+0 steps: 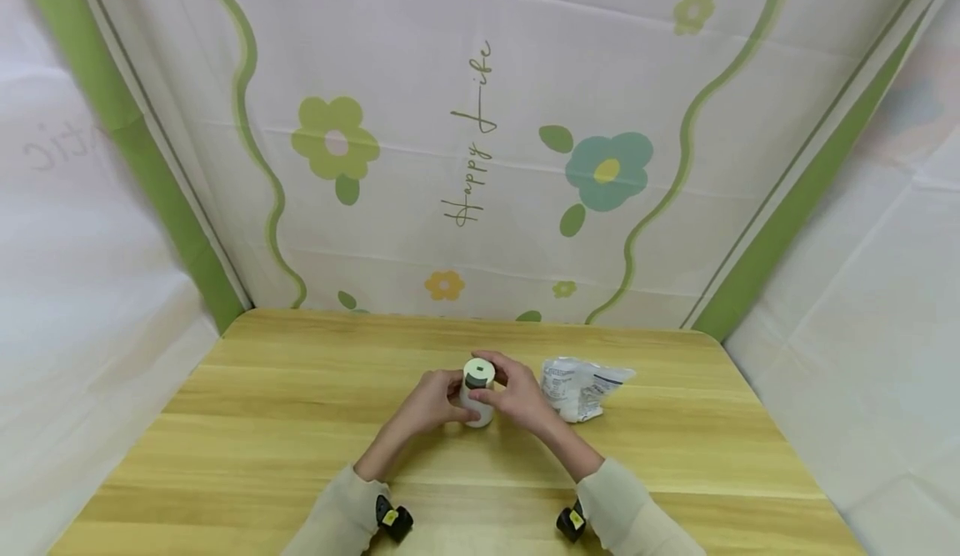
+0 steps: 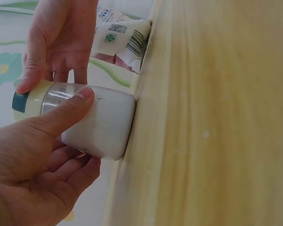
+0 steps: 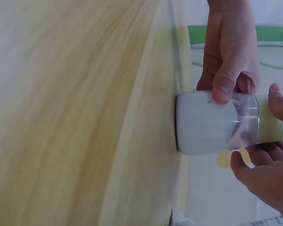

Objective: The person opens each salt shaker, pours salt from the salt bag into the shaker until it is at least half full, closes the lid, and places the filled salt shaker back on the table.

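Observation:
A clear jar [image 2: 108, 120] stands upright on the table, filled most of the way with something white. Its pale yellow-green lid [image 1: 478, 366] carries a dark green patch on the side. Around the jar's body, my left hand [image 1: 435, 403] holds with the thumb on the near side and fingers behind. My right hand [image 1: 520, 391] grips the lid from the right, thumb on one side and fingers on the other. To the right of the jar lies a crumpled white plastic packet [image 1: 573, 388] with printed text and, in the left wrist view, a barcode.
The wooden table [image 1: 262, 423] has light yellow grain and rounded far corners. Behind it hangs a white curtain [image 1: 405, 64] with printed flowers and the words "Happy Life". White fabric with green bands encloses both sides. Each sleeved wrist wears a small black camera [image 1: 393, 519].

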### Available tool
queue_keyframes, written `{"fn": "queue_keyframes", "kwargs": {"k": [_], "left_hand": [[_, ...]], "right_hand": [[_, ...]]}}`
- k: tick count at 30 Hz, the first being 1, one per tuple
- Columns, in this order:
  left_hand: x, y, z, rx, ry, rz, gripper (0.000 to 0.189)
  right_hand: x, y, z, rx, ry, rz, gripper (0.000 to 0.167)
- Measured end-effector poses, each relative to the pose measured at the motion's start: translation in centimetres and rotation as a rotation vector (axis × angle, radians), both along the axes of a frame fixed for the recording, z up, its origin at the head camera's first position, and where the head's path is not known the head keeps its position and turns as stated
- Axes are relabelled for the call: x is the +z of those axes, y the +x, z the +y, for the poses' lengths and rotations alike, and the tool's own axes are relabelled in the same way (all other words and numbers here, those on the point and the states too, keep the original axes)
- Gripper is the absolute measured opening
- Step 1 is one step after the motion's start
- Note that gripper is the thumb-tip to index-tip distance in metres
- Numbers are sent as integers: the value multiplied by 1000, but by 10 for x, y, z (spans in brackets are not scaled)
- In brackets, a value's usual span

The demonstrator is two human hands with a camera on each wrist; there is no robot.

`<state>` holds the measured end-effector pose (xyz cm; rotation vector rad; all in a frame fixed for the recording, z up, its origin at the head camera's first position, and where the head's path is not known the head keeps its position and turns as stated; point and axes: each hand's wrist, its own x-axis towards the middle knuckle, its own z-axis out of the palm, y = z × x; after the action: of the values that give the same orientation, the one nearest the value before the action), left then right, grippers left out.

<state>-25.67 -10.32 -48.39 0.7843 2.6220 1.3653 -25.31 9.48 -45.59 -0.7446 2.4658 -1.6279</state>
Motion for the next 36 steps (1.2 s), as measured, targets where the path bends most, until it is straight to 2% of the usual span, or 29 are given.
{"fn": "queue_keyframes", "kwargs": {"k": [9,17,21,24,28,32,36], "left_hand": [[-2,2,5,13,-2,-4,40],[-2,-3,10,17,7,35,38],[-2,-6,6,12,-11,32,46],[4,-7,-3,35,-42,18,63],[18,-6,-21,111,-71,7,80],[31,-3,-40,189,-124,66,78],[43,2,-59,259,-177,142,72]], "right_hand": [[5,2,3,16,52,-7,59],[11,-3,7,14,93,7,66],[23,-2,10,13,113,32,69],[41,0,14,8,132,93,66],[68,2,24,-17,162,175,63],[87,1,43,-78,181,183,64],[95,-5,69,-137,196,178,65]]}}
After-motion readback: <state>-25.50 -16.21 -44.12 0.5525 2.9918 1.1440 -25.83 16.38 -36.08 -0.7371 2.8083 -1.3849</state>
